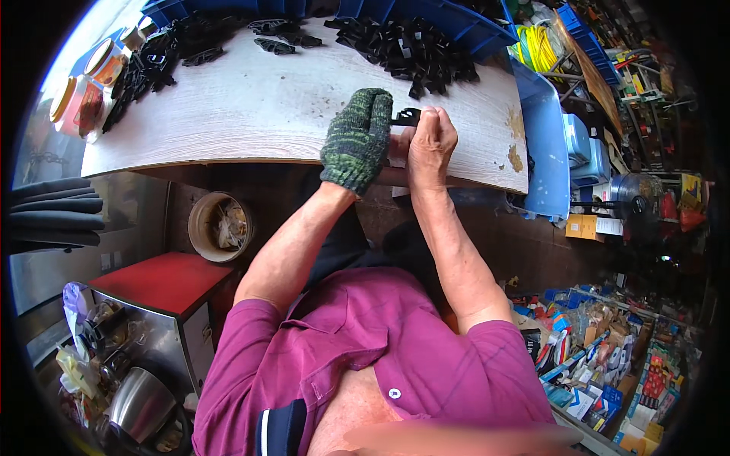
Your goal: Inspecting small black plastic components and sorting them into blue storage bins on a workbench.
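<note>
Over the front edge of a white wood-grain table (251, 99), my two hands meet at a small black plastic part (408, 116). My left hand (356, 140), in a green and black knitted glove, is closed at the part's left end. On its other side my bare right hand (431, 148) pinches the part, with its fingers curled. Most of the part is hidden by the hands. Beyond them lies a heap of similar black plastic parts (411, 49). A few loose black parts (275, 45) are at the far middle, and a longer pile of black parts (156, 64) runs along the left.
Blue crates (456, 26) line the table's far edge. Jars (78, 106) stand at its left end, and a blue tub (544, 152) adjoins its right end. Below left are a round bin (220, 254) and a red-topped cabinet (163, 281). Crowded boxes (593, 365) fill the lower right.
</note>
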A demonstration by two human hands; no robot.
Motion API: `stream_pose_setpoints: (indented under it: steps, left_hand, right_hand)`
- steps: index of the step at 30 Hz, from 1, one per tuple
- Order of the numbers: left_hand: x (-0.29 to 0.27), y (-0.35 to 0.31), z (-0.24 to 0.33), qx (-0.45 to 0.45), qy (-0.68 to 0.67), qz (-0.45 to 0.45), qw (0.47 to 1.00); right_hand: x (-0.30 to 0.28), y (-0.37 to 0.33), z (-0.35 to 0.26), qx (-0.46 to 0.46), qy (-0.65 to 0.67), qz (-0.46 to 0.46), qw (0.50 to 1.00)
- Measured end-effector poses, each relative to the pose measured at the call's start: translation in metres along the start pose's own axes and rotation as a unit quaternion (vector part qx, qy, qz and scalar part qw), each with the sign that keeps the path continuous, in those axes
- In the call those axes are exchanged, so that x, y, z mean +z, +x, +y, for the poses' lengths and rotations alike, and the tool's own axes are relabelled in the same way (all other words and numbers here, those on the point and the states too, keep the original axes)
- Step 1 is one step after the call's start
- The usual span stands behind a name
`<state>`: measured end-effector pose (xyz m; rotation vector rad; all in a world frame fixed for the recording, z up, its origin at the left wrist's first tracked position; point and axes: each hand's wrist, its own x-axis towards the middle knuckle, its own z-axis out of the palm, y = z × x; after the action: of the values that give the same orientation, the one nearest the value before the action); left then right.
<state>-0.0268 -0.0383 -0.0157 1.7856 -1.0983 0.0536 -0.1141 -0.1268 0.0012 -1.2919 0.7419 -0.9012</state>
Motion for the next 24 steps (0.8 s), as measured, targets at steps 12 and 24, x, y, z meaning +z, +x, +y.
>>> stream_pose_setpoints:
  steps: [12,24]
  left_hand:
    - [0.026,-0.002,0.008,0.087,-0.044,0.081,0.992]
    - [0.026,-0.010,0.017,-0.136,-0.292,0.039,0.946]
  right_hand:
    - [-0.004,0.004,0.003,-0.059,-0.018,0.031,0.998]
    - [-0.068,0.063,-0.045,0.025,0.012,0.318,0.948]
